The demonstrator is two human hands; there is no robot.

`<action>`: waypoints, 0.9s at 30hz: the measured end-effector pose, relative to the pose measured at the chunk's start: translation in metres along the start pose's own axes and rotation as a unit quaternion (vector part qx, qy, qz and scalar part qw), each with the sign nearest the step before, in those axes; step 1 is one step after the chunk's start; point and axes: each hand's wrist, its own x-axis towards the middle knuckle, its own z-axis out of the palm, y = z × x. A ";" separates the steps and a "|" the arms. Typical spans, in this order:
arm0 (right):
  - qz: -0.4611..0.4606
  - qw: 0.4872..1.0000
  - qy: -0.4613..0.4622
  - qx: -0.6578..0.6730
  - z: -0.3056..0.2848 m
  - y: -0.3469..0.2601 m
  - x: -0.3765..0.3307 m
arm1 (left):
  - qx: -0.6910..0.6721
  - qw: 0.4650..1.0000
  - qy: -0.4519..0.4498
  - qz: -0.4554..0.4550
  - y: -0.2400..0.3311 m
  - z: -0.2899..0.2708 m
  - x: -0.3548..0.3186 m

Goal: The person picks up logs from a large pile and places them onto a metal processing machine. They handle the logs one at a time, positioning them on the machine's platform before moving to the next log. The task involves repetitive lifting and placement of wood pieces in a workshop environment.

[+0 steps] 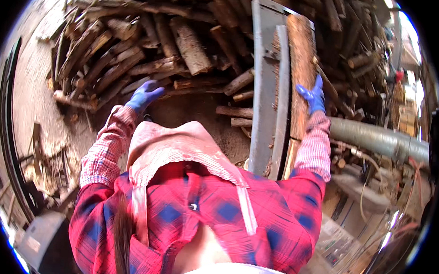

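My right hand (314, 96), in a blue glove, lies against a long bark-covered log (301, 57). Its thumb reaches across the log and its fingers point forward along the right side, spread apart. The log rests lengthwise on a grey metal trough (264, 100), beside a raised metal rail (282, 81). Closer to me, a paler piece of wood (291, 156) sits in line with the log, partly hidden by my right sleeve. My left hand (145, 96), also gloved in blue, is held out over the ground with fingers apart and nothing in it.
A big heap of cut logs (191, 46) spans the far side, beyond both hands. To the right, a thick grey pipe (374, 136) runs sideways near my right forearm, with hoses (365, 190) below it. A dark metal rail (7, 125) stands at the far left.
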 end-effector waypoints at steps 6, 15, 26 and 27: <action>0.003 0.959 -0.020 -0.283 -0.006 -0.043 -0.012 | 0.177 0.937 0.160 -0.256 -0.178 -0.122 -0.099; -0.147 0.974 -0.129 0.115 0.296 -0.293 -0.035 | 0.033 0.927 0.248 -0.280 -0.254 -0.283 -0.024; 0.123 0.879 -0.461 0.021 0.450 -0.425 -0.195 | 0.397 0.858 0.262 -0.194 -0.264 -0.582 0.230; 0.228 0.861 -0.451 0.051 0.450 -0.440 -0.198 | 0.441 0.842 0.273 -0.149 -0.260 -0.596 0.250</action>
